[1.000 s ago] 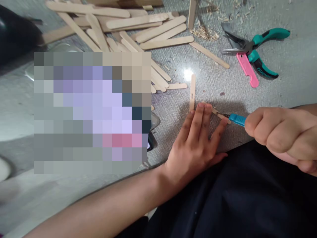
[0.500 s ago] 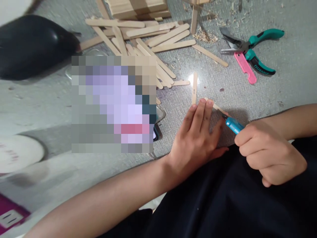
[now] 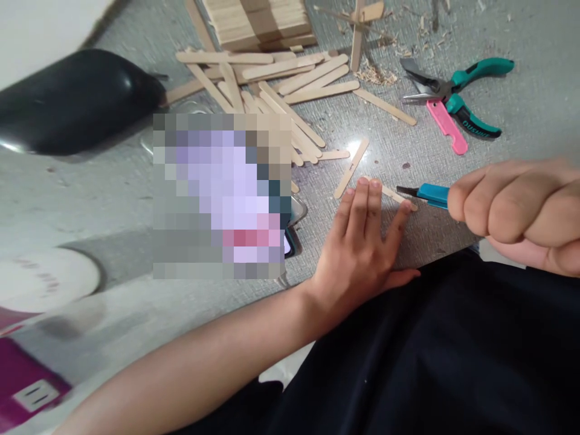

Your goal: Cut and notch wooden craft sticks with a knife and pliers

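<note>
My left hand (image 3: 362, 248) lies flat on the grey table (image 3: 534, 121), fingers stretched out, pressing down a wooden craft stick (image 3: 390, 194) that pokes out between the fingertips. My right hand (image 3: 516, 211) is a fist wrapped round a blue-handled craft knife (image 3: 426, 194). The blade tip hovers just right of the left forefinger, at the stick's end. Another loose stick (image 3: 351, 168) lies tilted just beyond the left fingertips.
A heap of craft sticks (image 3: 272, 84) and a banded bundle (image 3: 260, 24) lie at the back. Teal-handled pliers (image 3: 457, 90) and a pink tool (image 3: 446, 127) sit back right. A black rounded object (image 3: 77, 99) lies left, beside a blurred patch. The table edge runs under my wrists.
My right hand has risen and pulled right, lifting the knife off the stick. The loose stick beyond my left fingers has swung from upright to tilted. The left hand stays flat.
</note>
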A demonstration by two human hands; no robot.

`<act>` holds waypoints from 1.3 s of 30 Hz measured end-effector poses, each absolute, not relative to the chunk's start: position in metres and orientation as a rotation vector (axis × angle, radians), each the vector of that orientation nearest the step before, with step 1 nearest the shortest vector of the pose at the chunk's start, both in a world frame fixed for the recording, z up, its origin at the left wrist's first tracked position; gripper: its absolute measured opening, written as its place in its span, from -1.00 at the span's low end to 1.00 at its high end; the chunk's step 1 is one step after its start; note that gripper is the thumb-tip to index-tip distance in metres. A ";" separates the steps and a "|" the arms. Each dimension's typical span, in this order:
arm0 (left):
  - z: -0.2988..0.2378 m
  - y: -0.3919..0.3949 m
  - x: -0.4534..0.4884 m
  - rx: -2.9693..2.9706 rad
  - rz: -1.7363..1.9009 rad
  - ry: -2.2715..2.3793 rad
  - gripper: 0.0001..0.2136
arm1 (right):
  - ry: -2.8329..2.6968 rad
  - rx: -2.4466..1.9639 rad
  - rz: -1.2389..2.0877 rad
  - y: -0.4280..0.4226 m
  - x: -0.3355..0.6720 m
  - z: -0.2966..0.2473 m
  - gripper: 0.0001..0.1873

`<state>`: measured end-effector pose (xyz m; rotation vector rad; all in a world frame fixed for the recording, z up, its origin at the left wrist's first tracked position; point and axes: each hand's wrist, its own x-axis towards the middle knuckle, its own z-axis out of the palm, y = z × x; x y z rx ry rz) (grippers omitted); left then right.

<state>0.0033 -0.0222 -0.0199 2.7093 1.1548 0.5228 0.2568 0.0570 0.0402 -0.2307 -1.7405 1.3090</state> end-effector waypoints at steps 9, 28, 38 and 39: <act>-0.020 -0.023 0.003 2.626 0.545 1.143 0.09 | -1.575 -0.144 1.365 0.058 0.243 0.039 -0.53; -0.016 -0.023 0.003 2.721 0.496 1.178 0.19 | -1.702 -0.086 1.388 0.056 0.246 0.038 -0.48; -0.012 -0.025 0.001 2.666 0.477 1.154 0.12 | -1.818 -0.118 1.261 0.051 0.244 0.044 -0.47; -0.012 -0.026 0.001 2.657 0.480 1.153 0.11 | -1.850 -0.144 1.258 0.049 0.245 0.045 -0.48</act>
